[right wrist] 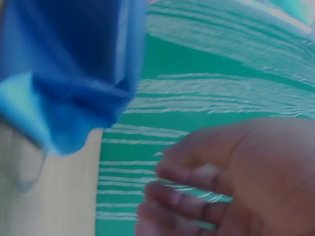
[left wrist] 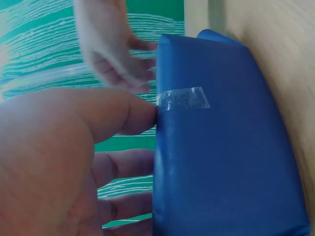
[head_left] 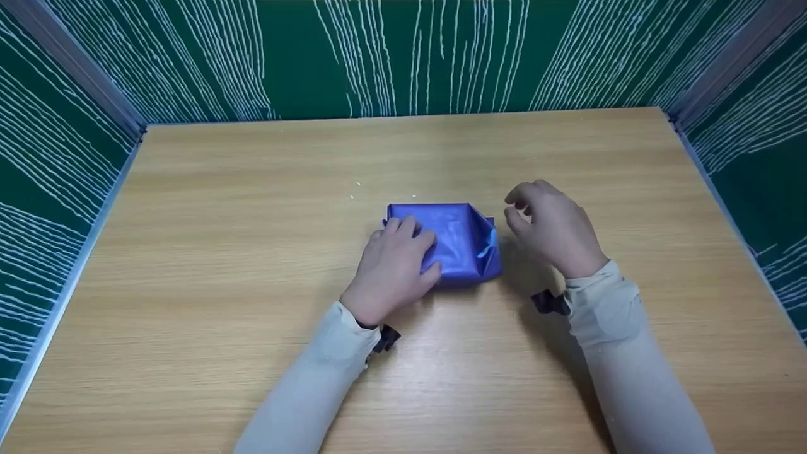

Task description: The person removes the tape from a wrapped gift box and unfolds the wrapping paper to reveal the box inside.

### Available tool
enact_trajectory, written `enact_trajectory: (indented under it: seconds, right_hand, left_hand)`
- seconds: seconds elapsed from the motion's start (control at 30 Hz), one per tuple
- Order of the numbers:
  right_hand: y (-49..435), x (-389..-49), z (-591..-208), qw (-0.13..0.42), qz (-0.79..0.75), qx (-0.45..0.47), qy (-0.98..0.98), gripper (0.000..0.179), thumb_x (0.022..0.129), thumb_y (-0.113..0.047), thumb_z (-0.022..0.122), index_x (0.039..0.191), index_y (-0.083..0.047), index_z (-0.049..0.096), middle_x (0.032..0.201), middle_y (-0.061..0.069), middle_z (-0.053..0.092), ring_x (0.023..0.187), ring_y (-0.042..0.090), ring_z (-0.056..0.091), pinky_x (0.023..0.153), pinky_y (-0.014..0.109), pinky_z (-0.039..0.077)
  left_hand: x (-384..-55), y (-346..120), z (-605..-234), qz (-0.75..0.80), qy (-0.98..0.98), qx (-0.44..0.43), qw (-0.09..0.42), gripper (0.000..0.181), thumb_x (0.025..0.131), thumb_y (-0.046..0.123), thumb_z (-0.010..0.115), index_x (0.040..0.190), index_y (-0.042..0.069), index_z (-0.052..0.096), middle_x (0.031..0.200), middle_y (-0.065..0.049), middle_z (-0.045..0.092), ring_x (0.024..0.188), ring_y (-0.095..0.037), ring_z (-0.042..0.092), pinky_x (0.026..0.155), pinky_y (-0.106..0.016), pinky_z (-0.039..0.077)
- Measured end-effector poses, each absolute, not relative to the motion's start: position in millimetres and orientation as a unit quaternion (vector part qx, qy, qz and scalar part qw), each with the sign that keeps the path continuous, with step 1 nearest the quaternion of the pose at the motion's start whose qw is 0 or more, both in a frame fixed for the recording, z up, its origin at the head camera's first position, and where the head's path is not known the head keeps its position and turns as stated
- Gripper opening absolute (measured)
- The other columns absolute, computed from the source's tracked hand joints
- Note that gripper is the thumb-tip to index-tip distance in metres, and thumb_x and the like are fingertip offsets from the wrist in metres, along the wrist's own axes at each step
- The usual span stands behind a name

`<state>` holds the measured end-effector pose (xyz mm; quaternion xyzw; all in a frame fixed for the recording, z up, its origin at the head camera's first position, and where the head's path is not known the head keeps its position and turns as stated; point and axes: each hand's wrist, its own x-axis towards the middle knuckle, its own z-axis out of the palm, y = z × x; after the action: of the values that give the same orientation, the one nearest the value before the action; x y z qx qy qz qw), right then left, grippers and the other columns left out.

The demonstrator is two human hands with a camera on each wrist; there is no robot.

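A package wrapped in blue paper [head_left: 455,243] lies flat on the table. My left hand [head_left: 392,268] rests on its left part, fingers spread over the top and the thumb at the near edge. In the left wrist view, a strip of clear tape [left wrist: 183,98] sticks across the upper edge of the wrapped side. The paper's right end is loosely folded, and a flap with a lighter blue underside [right wrist: 42,105] sticks out there. Raised to the right of that end, my right hand [head_left: 558,230] has loosely bent fingers and no visible object in them.
The wooden table [head_left: 220,252] carries a few tiny white scraps [head_left: 414,195] beyond the package. Green panels with white streaks [head_left: 403,63] border its back and both sides. Black wrist straps [head_left: 550,302] show below the hands.
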<state>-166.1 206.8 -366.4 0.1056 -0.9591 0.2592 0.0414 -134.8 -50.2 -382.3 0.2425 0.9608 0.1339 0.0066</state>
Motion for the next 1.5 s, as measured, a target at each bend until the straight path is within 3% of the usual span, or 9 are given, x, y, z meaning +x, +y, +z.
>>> enact_trajectory:
  seconds: [0.2, 0.43, 0.53, 0.83, 1.17, 1.37, 1.5]
  right_hand:
    - [182.5, -154.5, -361.1, 0.032, 0.267, 0.214, -0.939, 0.025, 0.097, -0.019, 0.072, 0.118, -0.006, 0.071, 0.115, 0.009, 0.066, 0.099, 0.028, 0.066, 0.085, 0.047, 0.057]
    - [164.9, -146.0, -368.7, -0.028, 0.200, 0.312, -0.928, 0.049, 0.089, -0.034, 0.083, 0.126, -0.006, 0.069, 0.120, 0.009, 0.064, 0.100, 0.023, 0.064, 0.086, 0.040, 0.058]
    - [161.3, -145.5, -372.3, -0.036, 0.178, 0.321, -0.930, 0.052, 0.087, -0.039, 0.085, 0.125, -0.007, 0.070, 0.122, 0.009, 0.063, 0.102, 0.024, 0.063, 0.087, 0.041, 0.058]
    - [158.1, -144.6, -378.7, 0.009, 0.154, 0.345, -0.926, 0.038, 0.087, -0.036, 0.085, 0.110, -0.009, 0.075, 0.100, 0.005, 0.061, 0.085, 0.021, 0.054, 0.071, 0.033, 0.050]
    - [159.1, -144.0, -375.5, -0.010, 0.161, 0.326, -0.931, 0.040, 0.086, -0.039, 0.084, 0.112, -0.010, 0.075, 0.105, 0.006, 0.064, 0.090, 0.022, 0.056, 0.077, 0.034, 0.054]
    - [157.9, -144.8, -375.6, -0.016, 0.169, 0.327, -0.930, 0.041, 0.085, -0.038, 0.086, 0.113, -0.010, 0.075, 0.106, 0.006, 0.061, 0.092, 0.022, 0.056, 0.077, 0.034, 0.054]
    - [157.2, -145.3, -376.2, -0.016, 0.165, 0.328, -0.930, 0.041, 0.085, -0.038, 0.085, 0.113, -0.010, 0.074, 0.104, 0.005, 0.060, 0.091, 0.022, 0.055, 0.076, 0.034, 0.052]
  left_hand:
    - [-136.1, -51.7, -381.6, 0.127, 0.961, 0.246, 0.007, 0.042, 0.100, 0.041, 0.059, 0.130, 0.013, 0.067, 0.132, -0.012, 0.058, 0.121, -0.032, 0.051, 0.100, -0.052, 0.046]
    - [-137.6, -50.4, -380.8, 0.122, 0.961, 0.250, 0.007, 0.043, 0.101, 0.042, 0.059, 0.131, 0.013, 0.067, 0.133, -0.012, 0.058, 0.120, -0.031, 0.052, 0.100, -0.051, 0.047]
    - [-137.5, -49.8, -381.0, 0.122, 0.961, 0.246, 0.007, 0.042, 0.101, 0.042, 0.059, 0.131, 0.013, 0.067, 0.132, -0.012, 0.058, 0.120, -0.031, 0.052, 0.100, -0.051, 0.046]
    - [-138.7, -50.2, -379.7, 0.121, 0.963, 0.241, 0.015, 0.044, 0.100, 0.043, 0.060, 0.131, 0.012, 0.067, 0.134, -0.012, 0.059, 0.122, -0.033, 0.052, 0.100, -0.052, 0.047]
    - [-145.0, -56.1, -374.2, 0.161, 0.956, 0.245, 0.015, 0.036, 0.100, 0.037, 0.067, 0.127, 0.015, 0.072, 0.125, -0.005, 0.066, 0.114, -0.026, 0.063, 0.096, -0.049, 0.049]
    - [-146.9, -62.9, -371.2, 0.185, 0.952, 0.244, 0.009, 0.030, 0.097, 0.029, 0.073, 0.122, 0.012, 0.073, 0.116, -0.004, 0.067, 0.103, -0.023, 0.065, 0.086, -0.042, 0.054]
    - [-146.8, -66.3, -373.0, 0.197, 0.950, 0.240, -0.013, 0.029, 0.096, 0.026, 0.074, 0.121, 0.011, 0.073, 0.119, -0.003, 0.066, 0.109, -0.021, 0.062, 0.087, -0.040, 0.055]
